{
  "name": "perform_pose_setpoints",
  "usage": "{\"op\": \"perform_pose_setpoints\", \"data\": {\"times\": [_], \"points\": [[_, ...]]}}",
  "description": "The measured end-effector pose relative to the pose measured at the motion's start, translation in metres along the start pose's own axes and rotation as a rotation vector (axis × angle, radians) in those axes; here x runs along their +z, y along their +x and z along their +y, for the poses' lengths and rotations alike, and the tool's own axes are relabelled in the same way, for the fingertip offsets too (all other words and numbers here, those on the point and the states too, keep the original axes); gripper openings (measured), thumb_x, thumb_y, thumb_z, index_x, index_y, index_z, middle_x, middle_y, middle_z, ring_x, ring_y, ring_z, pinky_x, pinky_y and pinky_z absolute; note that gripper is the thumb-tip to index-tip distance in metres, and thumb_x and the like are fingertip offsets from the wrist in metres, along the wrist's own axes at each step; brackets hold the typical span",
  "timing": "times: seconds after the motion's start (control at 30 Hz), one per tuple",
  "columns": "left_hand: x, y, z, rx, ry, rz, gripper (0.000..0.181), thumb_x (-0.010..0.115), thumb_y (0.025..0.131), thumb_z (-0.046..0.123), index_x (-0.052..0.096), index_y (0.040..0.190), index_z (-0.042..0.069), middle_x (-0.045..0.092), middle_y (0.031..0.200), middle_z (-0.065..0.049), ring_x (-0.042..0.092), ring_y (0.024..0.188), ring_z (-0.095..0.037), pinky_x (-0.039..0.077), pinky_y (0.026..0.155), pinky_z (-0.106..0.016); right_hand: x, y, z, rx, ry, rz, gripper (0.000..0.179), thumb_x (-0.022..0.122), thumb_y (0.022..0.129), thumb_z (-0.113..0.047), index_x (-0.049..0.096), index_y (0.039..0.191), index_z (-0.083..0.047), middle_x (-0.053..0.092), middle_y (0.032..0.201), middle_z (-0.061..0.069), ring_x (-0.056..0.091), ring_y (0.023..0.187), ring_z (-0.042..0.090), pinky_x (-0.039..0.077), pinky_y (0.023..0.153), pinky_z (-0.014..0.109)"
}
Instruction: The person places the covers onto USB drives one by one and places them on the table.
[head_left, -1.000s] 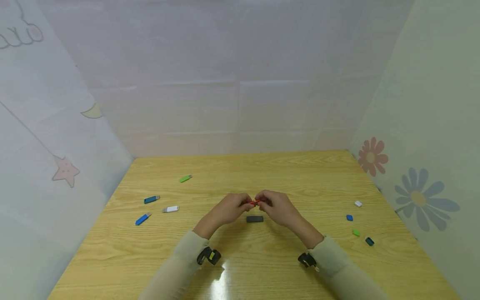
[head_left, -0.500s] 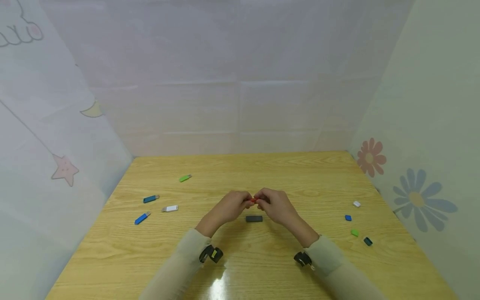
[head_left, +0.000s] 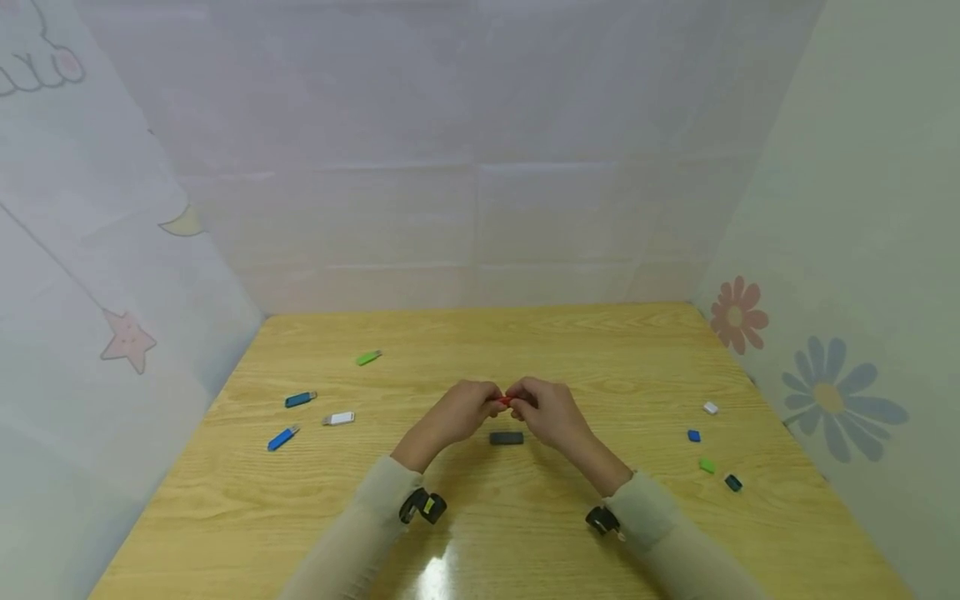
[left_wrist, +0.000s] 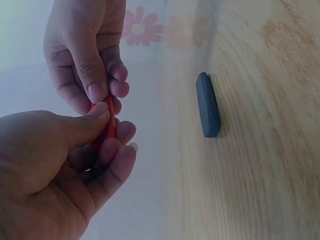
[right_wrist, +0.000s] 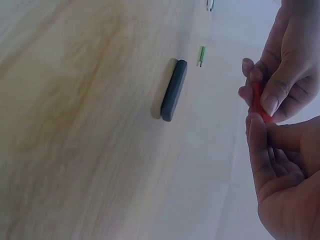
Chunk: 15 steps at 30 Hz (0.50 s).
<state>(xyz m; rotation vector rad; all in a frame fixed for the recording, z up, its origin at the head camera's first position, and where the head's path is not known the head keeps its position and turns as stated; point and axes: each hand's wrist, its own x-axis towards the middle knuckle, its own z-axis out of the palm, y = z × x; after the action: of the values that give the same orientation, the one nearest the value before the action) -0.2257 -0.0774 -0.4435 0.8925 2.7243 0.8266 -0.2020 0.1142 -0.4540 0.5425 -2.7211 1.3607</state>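
Both hands meet over the middle of the table, tips nearly together, on a small red USB stick. My left hand pinches one end of it between thumb and fingers; my right hand pinches the other end. In the left wrist view, red plastic shows between the thumbs, and much of the stick is hidden by fingers. A dark grey capped USB stick lies on the table just in front of the hands, also seen in the right wrist view as a dark bar.
On the left of the wooden table lie uncapped USB sticks: green, teal, white and blue. At the right are loose caps: white, blue, green and dark teal. Printed sheets stand around the table.
A dark gap between the red parts one second ago has closed; the red now looks continuous. Both hands have drawn slightly closer together and still grip it.
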Motion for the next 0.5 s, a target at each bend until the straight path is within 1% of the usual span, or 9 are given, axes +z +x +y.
{"op": "perform_pose_setpoints", "data": {"times": [0.1, 0.2, 0.27, 0.37, 0.5], "points": [[0.0, -0.001, -0.002, -0.009, -0.029, -0.027, 0.02, 0.056, 0.106, 0.02, 0.07, 0.112, 0.008, 0.071, 0.096, -0.001, 0.066, 0.083, -0.016, 0.051, 0.069, -0.025, -0.001, -0.001, 0.004, -0.021, -0.007, -0.038, 0.01, 0.067, 0.098, -0.005, 0.072, 0.106, -0.007, 0.075, 0.095, 0.01, 0.072, 0.078, 0.014, 0.057, 0.066, 0.023], [0.001, 0.001, -0.003, -0.005, -0.05, -0.045, 0.02, 0.055, 0.106, 0.02, 0.069, 0.112, 0.007, 0.071, 0.094, -0.001, 0.065, 0.079, -0.017, 0.05, 0.066, -0.026, -0.004, -0.001, 0.007, -0.055, -0.052, -0.064, 0.013, 0.07, 0.096, -0.005, 0.072, 0.108, -0.008, 0.075, 0.097, 0.007, 0.071, 0.082, 0.013, 0.058, 0.07, 0.024], [0.001, 0.001, -0.004, -0.01, -0.065, -0.062, 0.02, 0.055, 0.106, 0.021, 0.069, 0.111, 0.007, 0.072, 0.094, -0.003, 0.061, 0.074, -0.014, 0.048, 0.063, -0.025, -0.006, 0.0, 0.008, -0.073, -0.085, -0.08, 0.015, 0.072, 0.094, -0.006, 0.072, 0.109, -0.009, 0.074, 0.097, 0.005, 0.07, 0.084, 0.013, 0.058, 0.071, 0.026], [0.002, 0.002, -0.005, -0.029, -0.109, -0.091, 0.02, 0.054, 0.107, 0.022, 0.068, 0.11, 0.008, 0.072, 0.095, -0.006, 0.06, 0.069, -0.015, 0.047, 0.059, -0.025, -0.007, 0.002, 0.008, -0.081, -0.127, -0.104, 0.016, 0.075, 0.092, -0.007, 0.072, 0.108, -0.01, 0.073, 0.097, 0.0, 0.069, 0.085, 0.011, 0.058, 0.074, 0.027], [0.003, 0.003, -0.006, -0.047, -0.148, -0.123, 0.024, 0.054, 0.107, 0.024, 0.069, 0.11, 0.006, 0.073, 0.096, -0.009, 0.064, 0.071, -0.022, 0.048, 0.057, -0.025, -0.008, 0.003, 0.011, -0.074, -0.153, -0.138, 0.016, 0.075, 0.092, -0.007, 0.071, 0.106, -0.012, 0.072, 0.094, -0.003, 0.067, 0.083, 0.009, 0.057, 0.073, 0.026]]}}
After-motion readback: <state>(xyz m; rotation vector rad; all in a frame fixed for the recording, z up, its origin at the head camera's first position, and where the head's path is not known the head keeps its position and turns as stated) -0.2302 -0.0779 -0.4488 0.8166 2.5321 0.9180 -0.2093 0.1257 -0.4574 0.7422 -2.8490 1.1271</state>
